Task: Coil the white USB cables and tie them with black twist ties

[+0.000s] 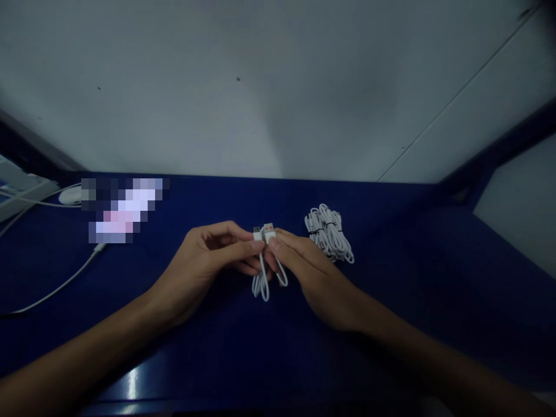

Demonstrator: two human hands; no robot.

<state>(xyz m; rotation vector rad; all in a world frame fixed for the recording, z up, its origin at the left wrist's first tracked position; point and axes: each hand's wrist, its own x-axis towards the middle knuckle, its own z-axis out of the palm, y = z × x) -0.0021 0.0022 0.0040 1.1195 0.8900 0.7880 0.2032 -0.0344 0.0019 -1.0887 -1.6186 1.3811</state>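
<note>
Head view: white cable [263, 272] loops nearest, below the fingertips; L hand [197, 263] & R hand [321, 284] grip it w/ fingers pinched, equally close. L plug [258, 236] & R plug [269, 227] sit side by side, long axes roughly near-far. Tied cables [333, 234] lie just beyond R hand, to the right.

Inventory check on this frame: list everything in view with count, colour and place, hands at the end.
Held cable: one coil, white, between both hands, two plugs up
Bundled cables: pile, count unclear, white with dark ties, table right of the hands
Pixelated item: one, bright pink-white, table left
Cord: one, white, running from the pixelated item to the left edge
Rounded item: one, white, far left
Table: one, blue, beneath everything
Wall: grey, behind table
Left hand, right hand: two, bare, centre
</note>
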